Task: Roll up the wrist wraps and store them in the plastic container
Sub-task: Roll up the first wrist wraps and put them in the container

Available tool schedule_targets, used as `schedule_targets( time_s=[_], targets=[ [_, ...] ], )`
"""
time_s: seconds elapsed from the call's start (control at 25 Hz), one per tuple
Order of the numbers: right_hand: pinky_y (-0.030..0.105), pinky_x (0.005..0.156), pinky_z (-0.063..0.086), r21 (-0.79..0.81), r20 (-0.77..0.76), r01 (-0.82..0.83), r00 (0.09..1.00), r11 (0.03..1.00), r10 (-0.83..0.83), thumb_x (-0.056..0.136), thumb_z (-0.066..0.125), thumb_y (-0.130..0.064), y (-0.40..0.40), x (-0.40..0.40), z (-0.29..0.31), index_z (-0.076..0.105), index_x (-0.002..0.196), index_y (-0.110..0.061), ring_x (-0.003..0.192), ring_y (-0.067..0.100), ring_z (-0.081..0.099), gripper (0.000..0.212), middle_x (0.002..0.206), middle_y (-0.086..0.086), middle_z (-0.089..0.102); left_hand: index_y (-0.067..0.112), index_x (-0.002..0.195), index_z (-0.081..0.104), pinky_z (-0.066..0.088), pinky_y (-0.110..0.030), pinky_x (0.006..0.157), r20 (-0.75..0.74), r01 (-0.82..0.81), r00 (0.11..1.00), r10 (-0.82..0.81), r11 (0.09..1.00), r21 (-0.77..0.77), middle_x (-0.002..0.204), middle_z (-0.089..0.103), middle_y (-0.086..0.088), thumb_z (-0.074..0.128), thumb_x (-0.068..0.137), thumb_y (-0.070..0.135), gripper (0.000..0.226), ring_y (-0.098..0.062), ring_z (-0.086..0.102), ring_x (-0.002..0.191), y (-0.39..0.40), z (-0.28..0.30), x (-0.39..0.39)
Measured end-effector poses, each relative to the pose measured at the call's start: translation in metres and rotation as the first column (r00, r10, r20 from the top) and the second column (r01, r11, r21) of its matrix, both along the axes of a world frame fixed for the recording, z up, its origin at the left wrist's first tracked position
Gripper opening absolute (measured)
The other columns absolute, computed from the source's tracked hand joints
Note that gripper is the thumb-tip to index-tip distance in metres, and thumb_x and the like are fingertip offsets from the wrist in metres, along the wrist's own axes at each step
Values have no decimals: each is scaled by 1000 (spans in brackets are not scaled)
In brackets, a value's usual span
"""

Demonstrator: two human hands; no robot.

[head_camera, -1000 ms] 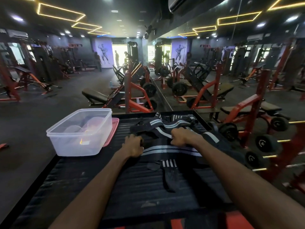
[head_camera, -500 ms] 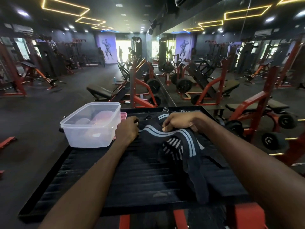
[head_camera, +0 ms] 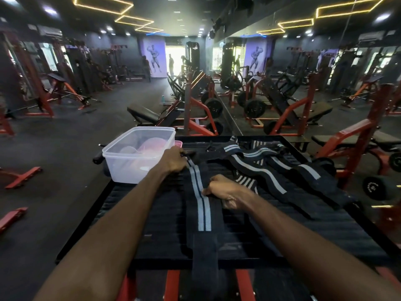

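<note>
one black wrist wrap [head_camera: 200, 205] with two pale stripes lies stretched along the black ribbed counter [head_camera: 325, 231], its plain end hanging over the near edge. the left hand [head_camera: 172, 160] pinches its far end, just beside the clear plastic container [head_camera: 138, 155] at the counter's far left corner. the right hand [head_camera: 225, 191], fingers curled, grips the wrap's right edge near the middle. more striped wraps [head_camera: 271, 168] lie in a loose heap to the right, stretching toward the far edge.

Both hands on striped wrap [head_camera: 200, 198]
</note>
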State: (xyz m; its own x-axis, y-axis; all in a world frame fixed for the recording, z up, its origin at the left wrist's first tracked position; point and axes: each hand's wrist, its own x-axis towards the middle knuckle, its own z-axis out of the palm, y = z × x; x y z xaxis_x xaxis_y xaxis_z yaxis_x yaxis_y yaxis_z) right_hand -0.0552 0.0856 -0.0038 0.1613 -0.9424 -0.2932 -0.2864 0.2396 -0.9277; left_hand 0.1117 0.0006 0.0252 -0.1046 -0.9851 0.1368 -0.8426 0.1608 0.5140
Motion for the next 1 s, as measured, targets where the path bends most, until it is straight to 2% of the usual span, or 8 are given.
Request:
schedule_targets(
  time_s=[0.12, 0.24, 0.32, 0.4, 0.52, 0.68, 0.88, 1.0],
  targets=[
    [38, 74, 63, -104, -239, -10, 971, 995, -16, 82, 66, 5, 0, 8, -12, 70, 85, 0, 81, 21, 69, 7, 88, 9, 72, 4, 121, 66, 41, -30, 93, 51, 20, 999, -19, 1000, -7, 124, 66, -14, 50, 98, 11, 29, -32, 59, 116, 1, -4, -8],
    [25, 54, 52, -159, -579, -160, 815, 974, 40, 81, 68, -13, -12, 4, -11, 63, 73, -9, 76, 22, 67, 10, 84, 7, 68, 9, 112, 66, 47, -41, 97, 255, 35, 966, -27, 999, -24, 120, 65, -14, 50, 95, 20, 27, -33, 58, 109, -1, -17, -13],
    [25, 58, 50, -197, -695, -228, 719, 954, 28, 81, 63, -22, -23, -2, -7, 65, 76, -8, 79, 29, 70, 15, 90, 13, 72, 12, 109, 64, 41, -55, 102, 367, 8, 930, -1, 1000, -17, 121, 60, -12, 49, 93, 25, 26, -36, 51, 116, 2, -23, -20],
    [31, 69, 51, -270, -735, -233, 676, 934, -44, 82, 58, -30, -39, -10, 0, 66, 89, -7, 90, 35, 69, 25, 101, 17, 71, 13, 108, 62, 36, -59, 103, 391, 1, 920, 17, 999, -46, 122, 58, -13, 49, 92, 27, 25, -37, 47, 121, 4, -29, -30],
    [40, 81, 52, -374, -759, -145, 615, 916, -213, 80, 56, -31, -70, -27, 14, 65, 93, -11, 101, 40, 63, 26, 108, 18, 66, 15, 102, 58, 46, -55, 97, 275, -14, 961, 6, 1000, 27, 120, 62, -16, 46, 92, 41, 30, -38, 56, 113, 3, -39, -43],
    [40, 81, 51, -447, -691, 8, 632, 895, -351, 79, 53, -19, -104, -63, 19, 64, 90, -11, 101, 41, 61, 18, 107, 18, 64, 10, 132, 52, 36, -65, 107, 283, -13, 957, -68, 962, 273, 140, 49, -23, 44, 91, 60, 65, -46, 41, 132, -10, -61, -53],
    [46, 89, 52, -426, -685, 141, 595, 894, -420, 79, 56, -28, -123, -105, 8, 58, 105, -9, 108, 42, 59, 32, 117, 19, 61, 13, 147, 32, 7, -69, 116, 280, 55, 952, -125, 968, 247, 164, 14, -15, 35, 101, 46, 57, -40, 6, 151, -17, -83, -47],
    [47, 88, 54, -403, -720, 147, 559, 903, -412, 77, 56, -24, -131, -121, 2, 60, 104, -6, 108, 44, 60, 34, 116, 23, 61, 13, 146, 33, 8, -68, 117, 274, 83, 952, -139, 975, 206, 164, 17, -12, 34, 101, 48, 57, -38, 9, 151, -19, -88, -42]
  ],
)
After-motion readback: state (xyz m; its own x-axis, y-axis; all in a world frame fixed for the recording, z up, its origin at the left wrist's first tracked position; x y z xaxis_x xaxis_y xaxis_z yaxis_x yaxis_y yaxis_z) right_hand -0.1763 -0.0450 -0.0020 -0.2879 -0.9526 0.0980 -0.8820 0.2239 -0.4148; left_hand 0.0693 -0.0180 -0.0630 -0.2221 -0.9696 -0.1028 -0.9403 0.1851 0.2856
